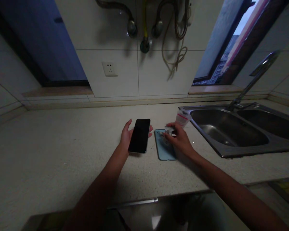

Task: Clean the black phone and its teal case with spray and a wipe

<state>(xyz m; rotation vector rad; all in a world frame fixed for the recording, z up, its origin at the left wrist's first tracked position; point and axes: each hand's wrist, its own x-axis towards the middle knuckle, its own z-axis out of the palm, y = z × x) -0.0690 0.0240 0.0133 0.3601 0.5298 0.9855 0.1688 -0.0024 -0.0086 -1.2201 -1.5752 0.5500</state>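
A smartphone with a dark screen lies face up in my left hand, thumb at its left side and fingertips showing past its right edge. My right hand is closed in a pinch on a small whitish piece, too blurred to name. Under that hand a light blue phone case or phone back with camera openings lies on the counter, partly covered by my fingers. Just behind my right hand is a clear plastic bag with a pink-red stripe.
The speckled pale counter runs along a tiled wall. On the right is a double steel sink with a tall faucet. A wall socket, pipes and a hanging cord are on the wall, between two windows.
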